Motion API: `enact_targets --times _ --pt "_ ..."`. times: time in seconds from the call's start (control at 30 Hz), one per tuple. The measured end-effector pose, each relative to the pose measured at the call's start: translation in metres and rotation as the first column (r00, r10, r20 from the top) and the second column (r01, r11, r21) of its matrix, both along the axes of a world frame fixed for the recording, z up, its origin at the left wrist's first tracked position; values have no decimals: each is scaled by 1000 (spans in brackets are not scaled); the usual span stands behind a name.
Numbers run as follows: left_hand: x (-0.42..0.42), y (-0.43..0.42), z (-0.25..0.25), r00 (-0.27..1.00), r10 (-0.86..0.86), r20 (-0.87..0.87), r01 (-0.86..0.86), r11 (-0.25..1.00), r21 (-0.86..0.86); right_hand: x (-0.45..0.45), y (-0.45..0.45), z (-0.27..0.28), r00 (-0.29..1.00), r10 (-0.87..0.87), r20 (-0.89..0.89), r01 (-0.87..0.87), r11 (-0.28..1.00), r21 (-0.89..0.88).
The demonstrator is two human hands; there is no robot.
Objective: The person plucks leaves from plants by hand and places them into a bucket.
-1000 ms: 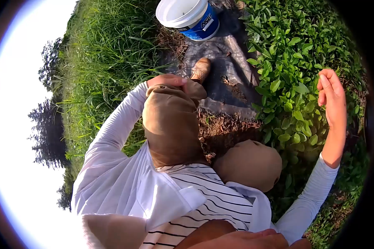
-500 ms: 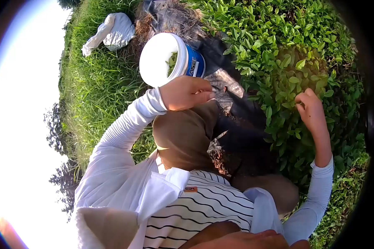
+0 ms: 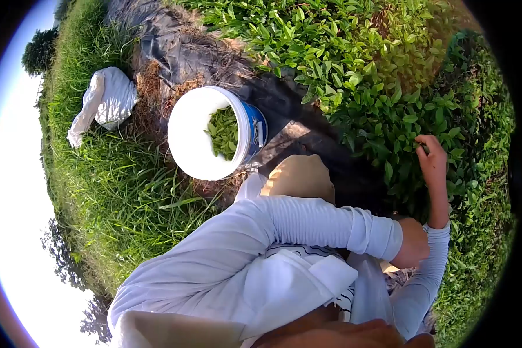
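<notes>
My right hand point(image 3: 432, 160) is at the side of a leafy green bush point(image 3: 354, 69). Its fingers are curled in, with a bit of green leaf showing between thumb and forefinger. My left hand point(image 3: 413, 242) reaches across my body, close by my right forearm; its fingers are hidden from view. A white bucket point(image 3: 187, 136) with a blue label stands open, tilted in this view, and holds picked green leaves point(image 3: 223, 132). The bucket is apart from both hands, beyond my knee point(image 3: 301, 174).
Black ground sheeting point(image 3: 284, 104) runs between the bush row and tall grass point(image 3: 127, 197). A white sack point(image 3: 111, 98) lies on the grass beyond the bucket. Dry plant litter point(image 3: 151, 87) is scattered along the sheeting's edge.
My left hand has swung from beside the bucket across to my right forearm. My right hand stays by the bush, a little lower. The view has shifted, showing more of the leaves in the bucket.
</notes>
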State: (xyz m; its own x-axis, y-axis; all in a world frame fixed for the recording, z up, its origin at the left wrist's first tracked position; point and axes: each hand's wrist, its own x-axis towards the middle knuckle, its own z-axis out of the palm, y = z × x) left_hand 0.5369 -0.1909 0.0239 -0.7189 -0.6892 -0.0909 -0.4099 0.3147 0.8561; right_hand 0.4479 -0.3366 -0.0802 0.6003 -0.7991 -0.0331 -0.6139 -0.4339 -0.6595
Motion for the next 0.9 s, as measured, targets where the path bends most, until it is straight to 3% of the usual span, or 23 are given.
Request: enact_targets --times 0.03,0.07,0.13,0.2,0.27,0.33,0.37,0.4,0.47,0.5,0.57,0.6,0.67,0.77,0.9 --pt "7 -5 15 992 -45 -115 46 999 11 -2 1 -6 1000 14 16 -12 993 -114" --pt "14 -10 28 970 -86 -229 93 995 21 -2 4 -11 991 -131 26 130 990 46" --pt "17 -15 40 916 -22 -401 65 993 94 1 8 -3 915 -403 -14 380 852 359" --pt "13 -14 40 813 105 -572 16 979 202 1 13 6 830 -551 84 441 742 506" --pt "-16 0 26 818 288 -498 -234 957 170 -3 25 15 710 -688 155 449 610 653" --pt "-33 16 24 779 543 -313 -550 832 75 -18 22 51 566 -734 377 443 655 612" --pt "-19 13 23 757 476 -448 -542 840 -23 -24 17 54 560 -755 341 464 626 626" --pt "-22 16 26 747 476 -464 -530 848 16 -22 11 61 552 -773 312 487 603 631" --pt "-23 16 27 738 459 -494 -500 864 55 -2 12 62 664 -722 193 449 592 669" --pt "-16 17 30 704 456 -544 -491 866 90 -7 6 48 742 -663 97 485 631 606" --pt "-20 17 22 770 289 -569 -305 950 68 -15 0 16 886 -462 -41 437 801 410" --pt "-14 13 22 790 194 -582 -202 978 51 -11 -2 8 943 -322 -89 334 904 268" --pt "-1 10 31 796 157 -584 -170 985 33 -7 -1 2 967 -173 -185 194 975 105" --pt "-6 14 31 778 176 -604 -168 983 71 21 5 13 955 -94 -280 99 995 5" --pt "-11 17 28 761 183 -623 -193 980 51 35 8 10 943 4 -332 -1 1000 9"
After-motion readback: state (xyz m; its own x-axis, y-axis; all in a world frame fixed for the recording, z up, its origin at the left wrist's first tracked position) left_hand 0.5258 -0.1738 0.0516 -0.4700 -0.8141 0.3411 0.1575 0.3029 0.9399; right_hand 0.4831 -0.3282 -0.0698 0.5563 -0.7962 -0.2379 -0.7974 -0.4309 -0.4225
